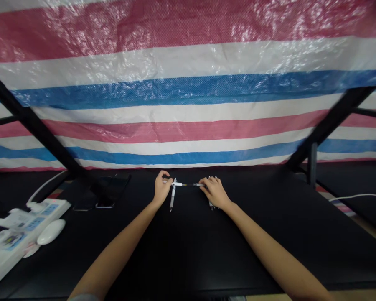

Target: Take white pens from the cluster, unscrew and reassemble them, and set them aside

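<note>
A white pen part (177,184) is pinched in the fingers of my left hand (163,187), pointing right. From it a thin refill (188,184) runs toward a grey pen piece (198,184) at the fingertips of my right hand (215,191), which is closed on that piece. One white and grey pen (172,198) lies on the black table (188,251) just below the white part, its tip toward me. More pens (211,205) lie partly hidden under my right hand; their number cannot be made out.
On the left are a white power strip (34,223) with plugs, a white oval object (51,232) and a phone (105,205). Black frame bars (47,138) slant on both sides. A striped plastic sheet (181,129) hangs behind the table. White cable (357,196) lies right.
</note>
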### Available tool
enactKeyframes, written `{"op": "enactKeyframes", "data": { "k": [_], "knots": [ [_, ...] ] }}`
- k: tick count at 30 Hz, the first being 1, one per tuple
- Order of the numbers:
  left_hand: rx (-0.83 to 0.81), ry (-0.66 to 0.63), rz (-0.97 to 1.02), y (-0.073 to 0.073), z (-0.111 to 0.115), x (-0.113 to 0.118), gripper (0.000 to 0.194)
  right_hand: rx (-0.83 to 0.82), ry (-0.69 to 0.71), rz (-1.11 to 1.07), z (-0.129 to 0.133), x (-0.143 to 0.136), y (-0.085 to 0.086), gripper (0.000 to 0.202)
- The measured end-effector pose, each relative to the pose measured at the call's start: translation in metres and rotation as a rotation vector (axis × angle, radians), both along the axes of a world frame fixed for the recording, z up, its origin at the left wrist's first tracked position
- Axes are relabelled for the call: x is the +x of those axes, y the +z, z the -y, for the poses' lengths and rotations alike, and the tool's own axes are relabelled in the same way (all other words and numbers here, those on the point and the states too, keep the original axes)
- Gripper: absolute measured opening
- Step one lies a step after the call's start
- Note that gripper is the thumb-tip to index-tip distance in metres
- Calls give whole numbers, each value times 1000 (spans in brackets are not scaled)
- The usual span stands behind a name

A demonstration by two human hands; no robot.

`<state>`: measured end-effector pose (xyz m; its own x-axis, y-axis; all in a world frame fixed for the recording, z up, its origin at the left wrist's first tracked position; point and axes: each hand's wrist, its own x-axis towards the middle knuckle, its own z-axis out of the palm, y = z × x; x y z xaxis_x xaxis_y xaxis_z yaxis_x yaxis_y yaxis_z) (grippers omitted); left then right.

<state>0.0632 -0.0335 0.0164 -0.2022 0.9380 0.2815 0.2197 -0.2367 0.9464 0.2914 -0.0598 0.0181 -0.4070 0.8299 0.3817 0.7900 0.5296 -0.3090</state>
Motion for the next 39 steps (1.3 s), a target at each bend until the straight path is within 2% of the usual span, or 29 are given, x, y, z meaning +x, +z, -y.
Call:
{"op": "enactKeyframes", "data": {
  "k": [9,20,39],
  "knots": [
    [-34,99,107,-2,-6,-3,13,17,-36,30,-2,0,-3,16],
    [-2,87,63,-5,-6,-4,12,17,-42,43,-1,-1,-2,25],
    [3,32,60,-5,-6,-2,13,12,-41,53,-1,0,-2,26]
  ]
}}
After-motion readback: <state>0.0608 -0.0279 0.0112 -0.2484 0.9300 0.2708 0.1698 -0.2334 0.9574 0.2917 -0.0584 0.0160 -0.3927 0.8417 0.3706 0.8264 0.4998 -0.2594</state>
